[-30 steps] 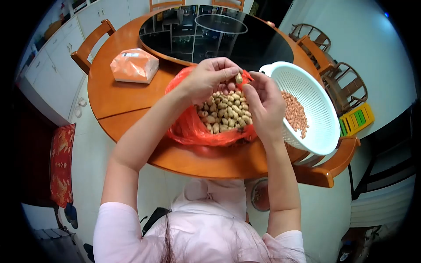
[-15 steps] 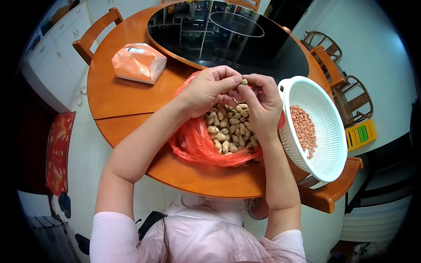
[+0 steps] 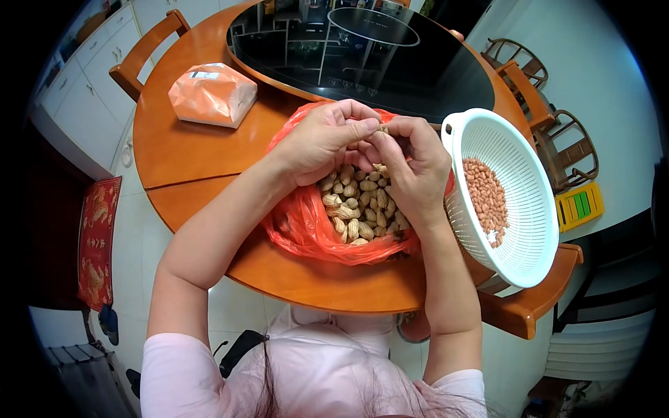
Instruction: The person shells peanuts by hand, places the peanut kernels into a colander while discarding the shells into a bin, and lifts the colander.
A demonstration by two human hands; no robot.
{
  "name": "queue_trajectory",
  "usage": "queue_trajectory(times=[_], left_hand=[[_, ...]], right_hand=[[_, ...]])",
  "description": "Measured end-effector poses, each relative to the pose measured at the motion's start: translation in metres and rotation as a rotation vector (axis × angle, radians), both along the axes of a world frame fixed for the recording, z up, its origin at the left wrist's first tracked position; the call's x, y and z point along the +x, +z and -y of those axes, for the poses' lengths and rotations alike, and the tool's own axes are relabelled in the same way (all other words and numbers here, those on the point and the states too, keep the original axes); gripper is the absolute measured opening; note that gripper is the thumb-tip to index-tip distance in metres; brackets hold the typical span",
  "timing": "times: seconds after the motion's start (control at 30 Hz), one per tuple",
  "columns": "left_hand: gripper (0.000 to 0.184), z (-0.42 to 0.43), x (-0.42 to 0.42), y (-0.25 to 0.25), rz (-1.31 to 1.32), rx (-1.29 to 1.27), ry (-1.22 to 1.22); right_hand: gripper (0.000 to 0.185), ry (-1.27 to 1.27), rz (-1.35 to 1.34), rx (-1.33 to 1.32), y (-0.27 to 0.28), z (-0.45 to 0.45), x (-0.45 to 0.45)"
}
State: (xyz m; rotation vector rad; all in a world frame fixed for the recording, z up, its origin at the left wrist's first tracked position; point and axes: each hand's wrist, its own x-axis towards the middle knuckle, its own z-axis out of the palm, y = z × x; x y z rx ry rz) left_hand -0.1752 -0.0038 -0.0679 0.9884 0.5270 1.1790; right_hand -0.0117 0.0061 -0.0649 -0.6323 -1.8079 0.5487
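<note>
Above a red plastic bag [image 3: 300, 233], my left hand [image 3: 331, 139] and my right hand [image 3: 417, 164] meet at the fingertips. Both pinch one small peanut [image 3: 383, 129], mostly covered by thumbs and fingers. Whether its shell is cracked I cannot tell. Unshelled peanuts [image 3: 359, 202] fill the bag below, its mouth spread wide. Right of my right forearm, a white plastic colander [image 3: 523, 202] leans tilted toward me, with shelled reddish peanut kernels [image 3: 484, 195] gathered on its left side.
An orange and white packet [image 3: 212, 96] lies on the round wooden table [image 3: 181, 153] at the left. Behind my hands is a black glass turntable [image 3: 362, 59]. Wooden chairs [image 3: 150, 52] stand around the table, one under the colander's side. A yellow and green object [image 3: 580, 205] is at the far right.
The peanut between my fingertips shows less than before, and my fingers have closed further over it. The whole view has shifted slightly; bag and colander stay in place.
</note>
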Motion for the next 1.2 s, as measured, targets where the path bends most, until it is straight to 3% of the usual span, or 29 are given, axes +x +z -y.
queue_trajectory(times=[0.27, 0.57, 0.77, 0.93, 1.2], left_hand=[[0.017, 0.0, -0.002, -0.001, 0.008, 0.002, -0.026], [0.012, 0.002, 0.01, -0.006, 0.082, -0.026, 0.105], [0.013, 0.002, 0.01, -0.008, -0.09, 0.097, 0.201], [0.014, 0.005, 0.009, -0.003, -0.225, 0.143, 0.171], [0.015, 0.001, 0.007, -0.01, -0.064, 0.055, 0.095]], right_hand=[[0.009, -0.021, 0.014, 0.142, -0.006, -0.006, -0.001], [0.01, -0.101, -0.011, 0.092, -0.012, -0.007, -0.006], [0.013, 0.036, -0.095, -0.227, -0.006, -0.006, -0.003], [0.013, 0.034, 0.047, -0.202, -0.003, -0.008, 0.005], [0.013, 0.051, -0.009, -0.075, -0.011, -0.009, 0.001]])
